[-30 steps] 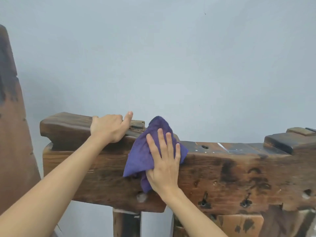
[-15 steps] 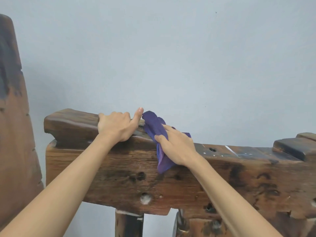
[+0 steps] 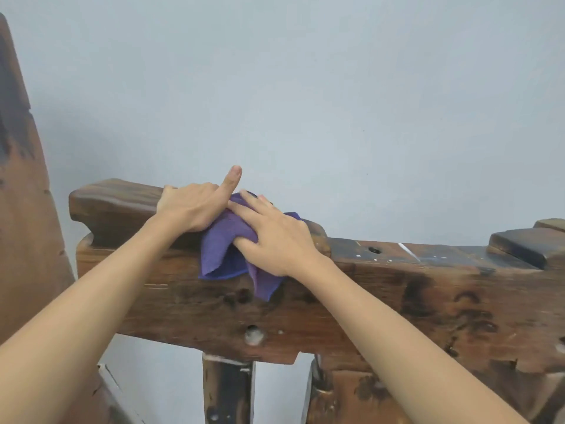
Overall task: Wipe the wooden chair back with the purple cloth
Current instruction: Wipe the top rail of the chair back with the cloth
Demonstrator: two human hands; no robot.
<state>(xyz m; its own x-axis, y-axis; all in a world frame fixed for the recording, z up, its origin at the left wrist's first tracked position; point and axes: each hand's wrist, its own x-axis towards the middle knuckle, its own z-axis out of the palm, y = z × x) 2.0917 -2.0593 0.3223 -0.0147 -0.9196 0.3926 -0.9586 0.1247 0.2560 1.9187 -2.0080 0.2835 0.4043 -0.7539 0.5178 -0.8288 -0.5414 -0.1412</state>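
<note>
The wooden chair back (image 3: 382,304) is a thick, dark, weathered beam running across the view, with a raised block at its left end. The purple cloth (image 3: 220,249) lies bunched over the top edge of that block and hangs down the front face. My right hand (image 3: 275,237) presses flat on the cloth, fingers spread toward the left and gripping its folds. My left hand (image 3: 195,206) rests on the raised block just left of the cloth, fingers curled over the far edge, thumb lifted, its side touching the cloth.
A plain pale grey wall stands right behind the chair. A tall brown wooden panel (image 3: 24,209) rises at the left edge. Two wooden uprights (image 3: 227,390) support the beam from below. Another raised dark block (image 3: 526,243) sits on the beam's right end.
My right hand slid the cloth up from the beam's front face onto the top of the raised block, toward my left hand. My left thumb lifted off the wood.
</note>
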